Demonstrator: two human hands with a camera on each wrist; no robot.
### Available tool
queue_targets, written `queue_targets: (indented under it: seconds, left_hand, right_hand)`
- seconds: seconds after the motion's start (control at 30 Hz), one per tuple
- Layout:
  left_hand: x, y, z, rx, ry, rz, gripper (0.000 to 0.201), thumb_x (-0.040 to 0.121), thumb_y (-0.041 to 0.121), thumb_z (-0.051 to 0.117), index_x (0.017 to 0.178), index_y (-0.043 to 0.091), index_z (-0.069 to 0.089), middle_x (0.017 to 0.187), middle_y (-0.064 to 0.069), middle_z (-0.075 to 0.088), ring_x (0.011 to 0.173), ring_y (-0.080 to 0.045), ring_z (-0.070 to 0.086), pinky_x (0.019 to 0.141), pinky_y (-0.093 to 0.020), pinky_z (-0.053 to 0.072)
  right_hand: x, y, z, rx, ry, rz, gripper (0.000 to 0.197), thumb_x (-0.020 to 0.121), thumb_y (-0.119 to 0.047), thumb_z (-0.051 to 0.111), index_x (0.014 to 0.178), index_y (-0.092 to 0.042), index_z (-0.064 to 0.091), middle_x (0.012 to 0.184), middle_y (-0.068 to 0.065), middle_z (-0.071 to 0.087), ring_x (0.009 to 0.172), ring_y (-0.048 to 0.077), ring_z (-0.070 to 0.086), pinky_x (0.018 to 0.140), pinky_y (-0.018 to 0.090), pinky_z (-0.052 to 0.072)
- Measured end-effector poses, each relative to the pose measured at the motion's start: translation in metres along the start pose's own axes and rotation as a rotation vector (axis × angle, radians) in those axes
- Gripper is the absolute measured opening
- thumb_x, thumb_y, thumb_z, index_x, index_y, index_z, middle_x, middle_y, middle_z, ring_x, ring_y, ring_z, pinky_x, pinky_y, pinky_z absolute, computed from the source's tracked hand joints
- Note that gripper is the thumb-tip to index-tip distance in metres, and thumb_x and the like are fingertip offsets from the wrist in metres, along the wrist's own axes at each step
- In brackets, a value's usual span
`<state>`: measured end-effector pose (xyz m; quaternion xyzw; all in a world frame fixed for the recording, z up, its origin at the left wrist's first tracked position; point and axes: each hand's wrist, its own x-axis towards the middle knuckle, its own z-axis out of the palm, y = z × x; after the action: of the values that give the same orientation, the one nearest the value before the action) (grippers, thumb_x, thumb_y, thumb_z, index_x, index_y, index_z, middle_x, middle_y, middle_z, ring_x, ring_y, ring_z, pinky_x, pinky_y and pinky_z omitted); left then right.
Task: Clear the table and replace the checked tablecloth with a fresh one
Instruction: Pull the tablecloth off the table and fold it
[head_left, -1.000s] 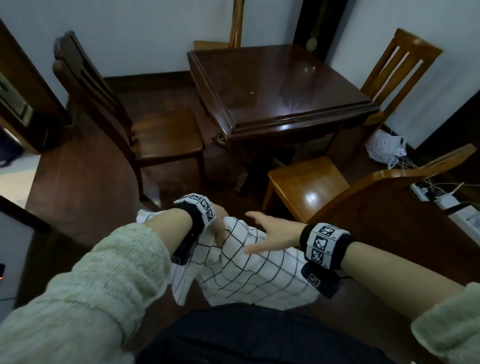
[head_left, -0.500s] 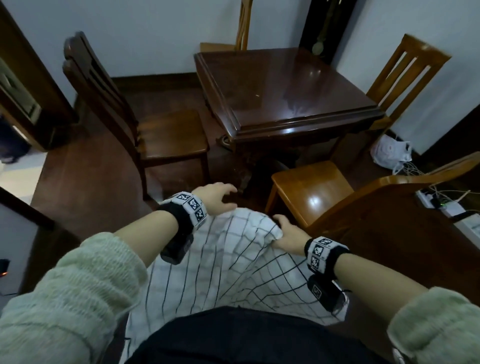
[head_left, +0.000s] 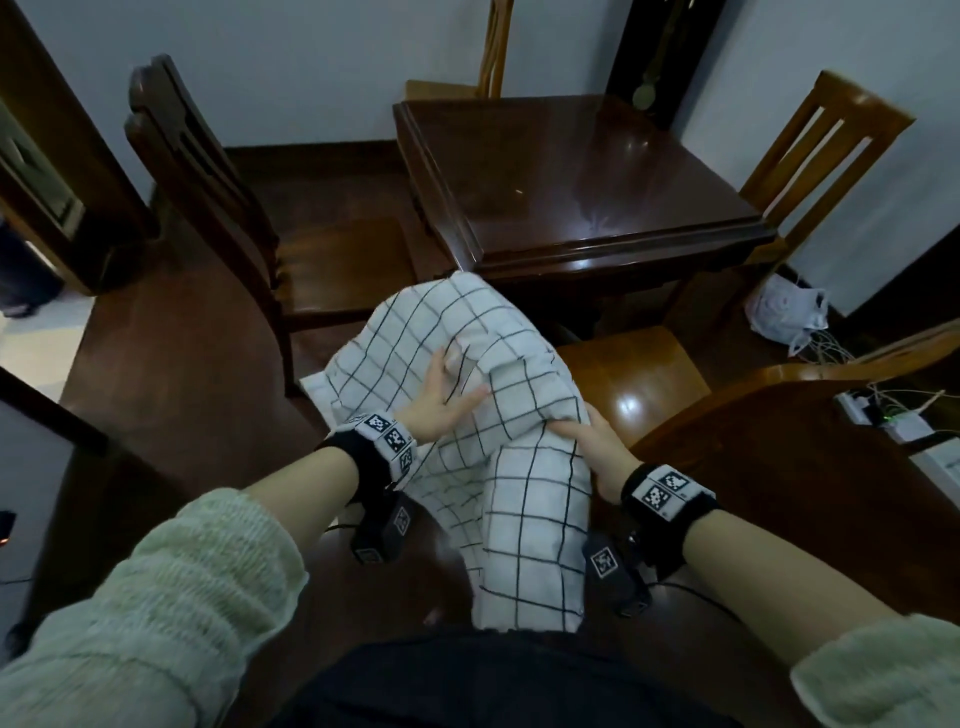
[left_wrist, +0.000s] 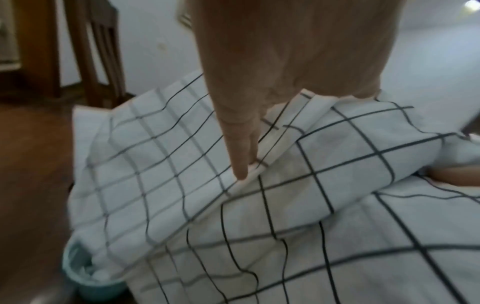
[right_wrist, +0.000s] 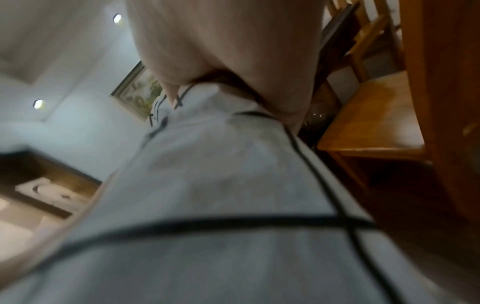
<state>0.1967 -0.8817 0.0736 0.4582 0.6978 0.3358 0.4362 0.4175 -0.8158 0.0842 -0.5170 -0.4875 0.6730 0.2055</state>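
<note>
Ahead of you stood the dark wooden worktop (head_left: 597, 192), its glossy top bare and catching a ceiling light. Chairs ringed it: a dark chair (head_left: 249, 234) to the left, a lighter chair (head_left: 826, 156) at the far right, and another light seat (head_left: 628, 384) just beside your right hand (head_left: 597, 452). Off the worktop, bunched between your hands above the brown floor (head_left: 182, 389), hung the checked tablecloth (head_left: 498, 415). Your left hand (head_left: 441, 405) lay on it with fingers (left_wrist: 241, 156) mostly straight, pressing into a fold; your right hand's fingers were curled around a gathered ridge of cloth. A white plastic bag (head_left: 784, 312) sat by the right wall.
</note>
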Motion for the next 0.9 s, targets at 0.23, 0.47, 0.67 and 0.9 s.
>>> queue_targets:
  seconds: [0.23,0.47,0.67,0.9]
  left_hand:
    - [-0.018,0.029,0.007,-0.26,-0.144,-0.264,0.098,0.069,0.086,0.035,0.149,0.046,-0.005,0.159,0.01,0.007,0.141,-0.034,0.027,0.105,-0.056,0.033]
    - [-0.033,0.057,0.02,-0.55,-0.207,-0.308,0.065,0.094,0.06,0.021,0.118,0.01,0.057,0.101,-0.004,0.067,0.095,-0.017,0.062,0.081,-0.029,0.046]
    - [-0.018,0.044,0.031,-0.638,-0.076,-0.151,0.085,0.082,0.046,0.068,0.148,0.026,0.02,0.139,-0.001,0.049,0.117,-0.017,0.055,0.089,-0.03,0.051]
    - [-0.026,0.066,0.031,-0.302,0.153,0.021,0.086,0.09,0.032,0.063,0.151,0.019,0.004,0.133,0.009,0.038,0.118,-0.002,0.036,0.096,-0.014,0.03]
  right_hand:
    - [-0.01,-0.025,0.002,0.406,-0.073,0.094,0.019,0.094,-0.011,0.053,0.107,-0.008,0.066,0.097,0.011,0.074,0.087,0.027,0.072,0.076,0.04,0.059]
    - [-0.029,-0.04,0.021,0.244,-0.272,0.176,0.024,0.094,-0.019,0.054,0.113,-0.01,0.064,0.101,0.009,0.073,0.089,0.025,0.072,0.076,0.038,0.058]
    - [-0.01,-0.038,0.017,-0.67,0.184,-0.299,0.067,0.078,-0.022,0.075,0.134,-0.012,0.039,0.119,-0.001,0.042,0.11,0.013,0.045,0.089,0.029,0.042]
    - [-0.014,-0.042,0.024,0.006,-0.224,-0.048,0.046,0.079,-0.009,0.053,0.124,-0.013,0.052,0.105,0.011,0.058,0.089,0.029,0.058,0.082,0.045,0.052]
